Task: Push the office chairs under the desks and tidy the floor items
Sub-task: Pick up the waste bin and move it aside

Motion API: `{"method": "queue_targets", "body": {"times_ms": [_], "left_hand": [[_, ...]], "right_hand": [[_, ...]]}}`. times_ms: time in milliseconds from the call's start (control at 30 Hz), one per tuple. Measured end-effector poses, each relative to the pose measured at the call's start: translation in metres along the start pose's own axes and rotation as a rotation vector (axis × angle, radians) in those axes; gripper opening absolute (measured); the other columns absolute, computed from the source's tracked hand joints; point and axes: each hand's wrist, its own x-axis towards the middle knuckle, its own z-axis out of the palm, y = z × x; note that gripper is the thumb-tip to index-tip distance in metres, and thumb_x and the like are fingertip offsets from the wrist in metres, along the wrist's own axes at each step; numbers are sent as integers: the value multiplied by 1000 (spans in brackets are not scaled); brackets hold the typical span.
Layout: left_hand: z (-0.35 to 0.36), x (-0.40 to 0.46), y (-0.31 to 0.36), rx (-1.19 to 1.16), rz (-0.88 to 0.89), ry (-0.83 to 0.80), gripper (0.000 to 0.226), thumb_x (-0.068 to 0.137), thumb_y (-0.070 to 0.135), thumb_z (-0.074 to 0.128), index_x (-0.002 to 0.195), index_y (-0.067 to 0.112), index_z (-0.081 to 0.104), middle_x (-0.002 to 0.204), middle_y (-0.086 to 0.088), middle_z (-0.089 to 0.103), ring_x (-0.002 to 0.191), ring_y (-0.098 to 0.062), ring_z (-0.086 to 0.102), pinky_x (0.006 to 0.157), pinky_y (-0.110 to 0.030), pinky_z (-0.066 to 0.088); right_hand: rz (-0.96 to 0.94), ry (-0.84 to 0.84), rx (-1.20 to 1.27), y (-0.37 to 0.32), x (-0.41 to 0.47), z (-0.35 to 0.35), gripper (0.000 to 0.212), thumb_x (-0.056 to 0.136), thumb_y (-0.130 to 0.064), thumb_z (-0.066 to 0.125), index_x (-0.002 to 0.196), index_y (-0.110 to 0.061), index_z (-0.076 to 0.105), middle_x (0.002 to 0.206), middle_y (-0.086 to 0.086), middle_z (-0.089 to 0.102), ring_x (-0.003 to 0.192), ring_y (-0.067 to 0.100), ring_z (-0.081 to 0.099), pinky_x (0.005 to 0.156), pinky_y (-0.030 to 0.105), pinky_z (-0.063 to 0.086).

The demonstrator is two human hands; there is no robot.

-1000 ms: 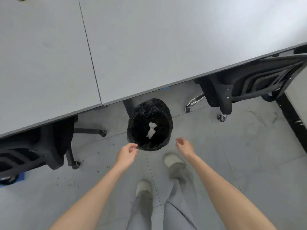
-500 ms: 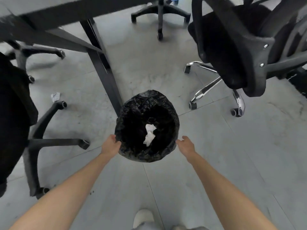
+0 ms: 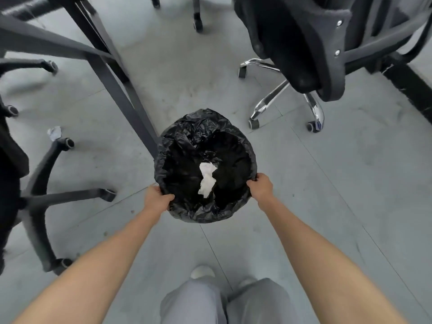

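A round trash bin (image 3: 187, 134) lined with a black plastic bag stands on the grey floor beside a dark desk leg (image 3: 121, 99). White crumpled paper (image 3: 207, 180) lies inside it. My left hand (image 3: 157, 198) grips the bin's near-left rim. My right hand (image 3: 261, 187) grips its right rim. A black office chair (image 3: 304, 43) with a chrome base stands at the upper right. Another black chair's base (image 3: 44, 183) is at the left. A small crumpled paper (image 3: 55, 133) lies on the floor at the left.
The desk's dark frame (image 3: 46, 40) runs across the upper left. More chair castors (image 3: 197, 25) show at the top. A black skirting strip (image 3: 406, 90) runs along the right edge. My feet and grey trousers (image 3: 222, 302) are at the bottom.
My head has dropped low, below the desktop. Both hands moved forward and closed on the bin's rim; half a second ago the right hand was beside it with fingers apart.
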Motion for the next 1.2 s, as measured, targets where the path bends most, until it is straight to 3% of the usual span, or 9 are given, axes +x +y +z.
{"method": "queue_targets", "body": {"times_ms": [167, 300, 467, 633, 767, 967, 1100, 1200], "left_hand": [[1, -104, 34, 142, 30, -72, 14, 72, -3, 57, 69, 11, 59, 80, -16, 65, 75, -28, 62, 80, -49, 53], [-3, -208, 74, 235, 64, -148, 19, 74, 2, 60, 93, 2, 55, 93, -14, 66, 84, -30, 63, 78, -45, 52], [-8, -319, 126, 395, 235, -219, 24, 78, 6, 59, 100, 5, 51, 86, -5, 58, 84, -23, 54, 70, -29, 37], [-10, -393, 161, 517, 473, -371, 27, 74, 7, 61, 100, 5, 53, 86, -8, 65, 87, -26, 61, 74, -30, 43], [10, -448, 182, 650, 690, -499, 31, 77, 9, 62, 106, 4, 52, 91, -7, 61, 86, -23, 56, 76, -31, 41], [94, -537, 187, 804, 897, -720, 26, 77, 8, 63, 99, 14, 51, 85, -4, 61, 87, -24, 58, 80, -35, 45], [177, -601, 181, 908, 946, -813, 25, 75, 7, 62, 99, 10, 54, 85, -11, 66, 85, -29, 61, 79, -38, 48], [232, -648, 177, 956, 977, -871, 17, 71, 8, 63, 80, 18, 54, 77, -10, 64, 73, -28, 60, 81, -42, 50]], "right_hand": [[107, 83, 0, 4, -102, -91, 21, 85, -8, 47, 103, 0, 55, 92, 13, 55, 84, 28, 50, 70, 32, 38], [228, 213, 71, 10, -194, -159, 13, 82, -8, 50, 92, -3, 57, 87, 16, 58, 83, 30, 53, 68, 30, 36], [318, 408, 253, 10, -300, -222, 8, 81, -5, 50, 83, -9, 57, 80, 11, 57, 79, 28, 50, 67, 28, 34], [378, 655, 501, 20, -399, -260, 8, 79, -4, 52, 79, -10, 57, 76, 10, 58, 74, 26, 50, 59, 32, 35], [412, 805, 657, 47, -461, -282, 8, 77, -5, 55, 83, -6, 60, 78, 12, 64, 73, 25, 53, 61, 32, 38], [489, 992, 852, 117, -526, -323, 8, 81, -8, 54, 87, -6, 59, 87, 13, 67, 81, 28, 60, 73, 38, 48], [526, 1070, 928, 172, -550, -373, 7, 82, -7, 54, 85, -2, 57, 84, 17, 66, 75, 29, 57, 66, 34, 43], [551, 1102, 977, 206, -563, -416, 8, 81, -7, 54, 86, -1, 57, 83, 17, 65, 73, 27, 55, 64, 32, 41]]}}
